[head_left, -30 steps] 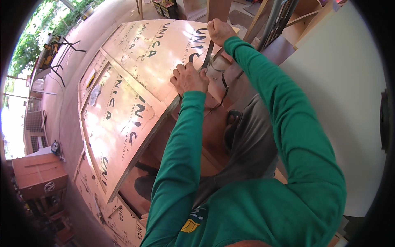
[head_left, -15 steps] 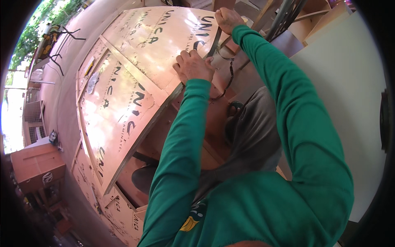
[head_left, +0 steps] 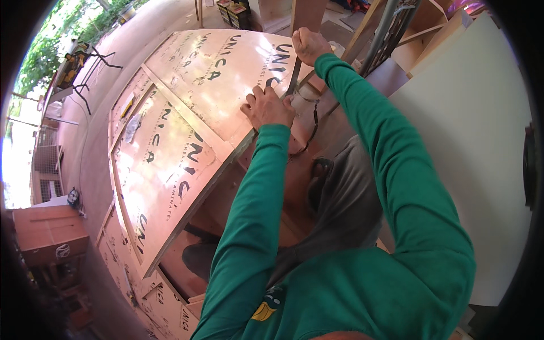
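A large pinkish laminate-covered panel (head_left: 226, 85) with dark printing lies before me, its thick edge towards my body. My left hand (head_left: 267, 109) rests on it at the near right edge, fingers bent and somewhat spread, thumb out to the right. Beyond it, at the panel's far right, my right hand (head_left: 311, 46) is closed in a fist; what it grips is hidden. A dark narrow strip (head_left: 294, 76) runs along the edge between the two hands. I cannot tell whether it is loose or part of the panel.
Wooden battens (head_left: 184, 110) lie across the panel, with a yellow knife-like tool (head_left: 128, 106) and crumpled clear plastic (head_left: 134, 128). A dark cable or strap (head_left: 315, 122) hangs below my hands. A cardboard box (head_left: 51, 226) stands at left, a large white board (head_left: 464, 158) at right.
The view has tilted, so the panel and both hands appear lower. My right hand has come slightly nearer to my left, which stays at the same place on the panel.
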A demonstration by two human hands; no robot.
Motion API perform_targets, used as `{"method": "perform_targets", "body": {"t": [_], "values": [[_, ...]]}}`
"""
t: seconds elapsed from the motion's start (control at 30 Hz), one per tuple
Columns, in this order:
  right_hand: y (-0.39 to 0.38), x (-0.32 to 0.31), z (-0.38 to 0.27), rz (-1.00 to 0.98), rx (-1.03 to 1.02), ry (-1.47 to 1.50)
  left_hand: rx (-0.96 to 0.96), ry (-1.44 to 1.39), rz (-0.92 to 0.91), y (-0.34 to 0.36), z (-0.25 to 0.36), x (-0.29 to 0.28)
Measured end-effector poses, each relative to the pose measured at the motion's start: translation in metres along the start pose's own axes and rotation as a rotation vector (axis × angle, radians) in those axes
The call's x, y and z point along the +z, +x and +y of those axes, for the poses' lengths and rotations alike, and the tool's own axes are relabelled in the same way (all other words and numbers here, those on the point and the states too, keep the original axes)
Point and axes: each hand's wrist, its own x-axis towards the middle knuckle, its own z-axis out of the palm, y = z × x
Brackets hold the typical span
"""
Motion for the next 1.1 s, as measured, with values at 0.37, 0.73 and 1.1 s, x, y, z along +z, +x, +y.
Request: {"method": "perform_targets", "body": {"t": [0.37,0.73,1.1], "values": [[0.005,0.030,0.033,0.031,-0.050,0.041,-0.022,-0.024,0.014,-0.008,-0.006,0.005],[-0.003,0.001,-0.004,0.053,0.008,-0.034,-0.047,-0.002,-0.032,0.004,-0.003,0.003],[-0.014,0.006,0.006,0.065,0.048,0.024,-0.016,-0.007,0.021,-0.007,-0.003,0.005]]}}
